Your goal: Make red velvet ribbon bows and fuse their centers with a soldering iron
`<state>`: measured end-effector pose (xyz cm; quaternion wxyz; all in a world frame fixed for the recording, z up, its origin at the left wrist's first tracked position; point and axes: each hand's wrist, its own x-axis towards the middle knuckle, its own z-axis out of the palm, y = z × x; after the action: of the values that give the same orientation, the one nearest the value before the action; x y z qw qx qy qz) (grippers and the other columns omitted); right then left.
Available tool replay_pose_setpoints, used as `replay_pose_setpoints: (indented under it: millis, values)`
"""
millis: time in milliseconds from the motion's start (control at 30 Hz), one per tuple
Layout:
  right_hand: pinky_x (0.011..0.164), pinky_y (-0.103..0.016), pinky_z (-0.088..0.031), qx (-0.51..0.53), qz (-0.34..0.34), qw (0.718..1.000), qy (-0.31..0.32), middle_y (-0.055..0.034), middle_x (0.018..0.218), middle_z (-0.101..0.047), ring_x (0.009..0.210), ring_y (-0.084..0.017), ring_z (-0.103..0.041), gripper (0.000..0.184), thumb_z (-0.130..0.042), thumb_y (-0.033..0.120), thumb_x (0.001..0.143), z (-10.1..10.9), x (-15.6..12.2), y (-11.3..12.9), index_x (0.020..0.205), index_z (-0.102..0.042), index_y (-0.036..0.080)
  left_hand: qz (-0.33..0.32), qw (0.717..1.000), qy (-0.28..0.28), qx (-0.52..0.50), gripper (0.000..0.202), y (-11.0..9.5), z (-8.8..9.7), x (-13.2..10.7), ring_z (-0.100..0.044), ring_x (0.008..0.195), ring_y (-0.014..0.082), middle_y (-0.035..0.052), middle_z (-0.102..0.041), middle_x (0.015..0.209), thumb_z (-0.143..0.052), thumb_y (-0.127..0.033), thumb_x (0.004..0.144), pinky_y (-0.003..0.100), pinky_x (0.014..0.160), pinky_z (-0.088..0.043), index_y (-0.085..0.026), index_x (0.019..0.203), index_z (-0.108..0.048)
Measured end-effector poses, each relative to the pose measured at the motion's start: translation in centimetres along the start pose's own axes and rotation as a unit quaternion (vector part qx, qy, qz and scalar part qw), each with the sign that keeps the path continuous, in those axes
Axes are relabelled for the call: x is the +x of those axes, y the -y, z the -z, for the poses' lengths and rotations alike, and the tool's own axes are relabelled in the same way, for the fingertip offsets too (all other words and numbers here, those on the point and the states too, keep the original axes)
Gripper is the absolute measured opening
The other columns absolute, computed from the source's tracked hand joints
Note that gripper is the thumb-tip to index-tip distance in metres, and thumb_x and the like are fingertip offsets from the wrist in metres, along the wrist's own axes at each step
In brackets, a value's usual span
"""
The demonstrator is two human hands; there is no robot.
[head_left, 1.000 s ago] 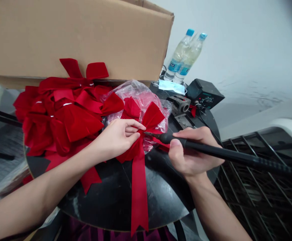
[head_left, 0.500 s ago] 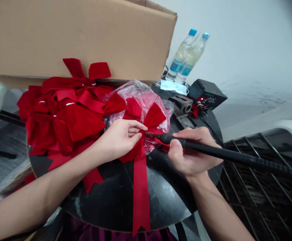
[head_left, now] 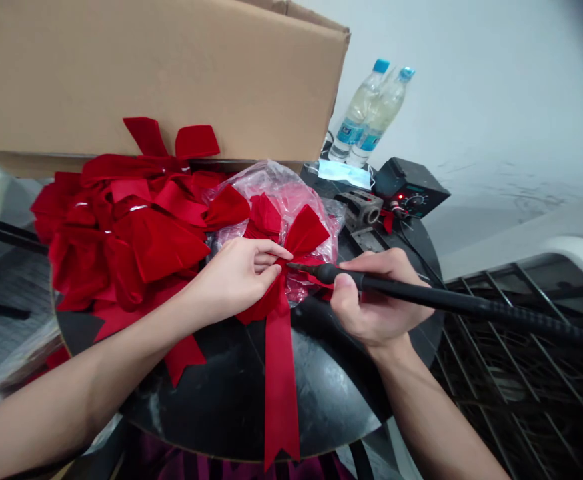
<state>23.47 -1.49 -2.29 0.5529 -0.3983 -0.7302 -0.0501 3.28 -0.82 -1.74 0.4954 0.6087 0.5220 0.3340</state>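
The left hand (head_left: pixel 231 283) is closed on a red velvet bow (head_left: pixel 276 300), with thumb and forefinger pinched together at the knot. The bow lies on a clear plastic bag (head_left: pixel 276 190), and its long ribbon tail (head_left: pixel 280 400) hangs down over the rim of a round black tabletop (head_left: pixel 331 400). The right hand (head_left: pixel 376 300) is clamped around the black handle of a soldering iron (head_left: pixel 396 281), whose tip is just beside the knot. Its corded handle runs off to the right.

Beside the left forearm is a heap of further red velvet bows (head_left: pixel 121 227), too overlapped for an exact count. Behind the heap stands one large cardboard box (head_left: pixel 146 73), which hides the table's far edge.

Two water bottles (head_left: pixel 369 110) with blue caps stand at the far side. Their blue labels carry writing too small to read. In front of them lies one pale blue face mask (head_left: pixel 344 173). To its right are one black soldering station (head_left: pixel 409 188), with a dial and a lit red indicator, and one small metal vise (head_left: pixel 359 208). A black wire rack (head_left: pixel 516 380) lies to the right of the table.
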Motion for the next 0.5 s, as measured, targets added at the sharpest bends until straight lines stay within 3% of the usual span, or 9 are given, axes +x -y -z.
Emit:
replay_pose_setpoints:
  millis: [267,500]
  values:
    - [0.043,-0.028,-0.048,-0.008,0.015,0.999,-0.034,0.0025,0.064,-0.067,0.045,-0.016,-0.062,0.007,-0.068,0.027,0.075,0.83,-0.19,0.29,0.082,-0.065,0.026,0.012,1.0,0.006,0.001,0.027,0.12,0.22,0.06,-0.079,0.097,0.0248,0.0088,-0.082,0.101,-0.067,-0.016,0.083,0.034,0.091,-0.063,-0.013,0.109,-0.076]
    - [0.041,-0.027,-0.046,-0.037,0.017,0.999,0.002,0.0028,0.064,-0.067,0.043,-0.016,-0.062,0.007,-0.066,0.03,0.077,0.69,-0.49,0.65,0.081,-0.064,0.025,0.008,1.0,0.005,0.001,0.028,0.16,0.16,0.09,-0.078,0.098,0.0241,0.0089,-0.082,0.104,-0.067,-0.016,0.084,0.033,0.092,-0.063,-0.013,0.11,-0.076]
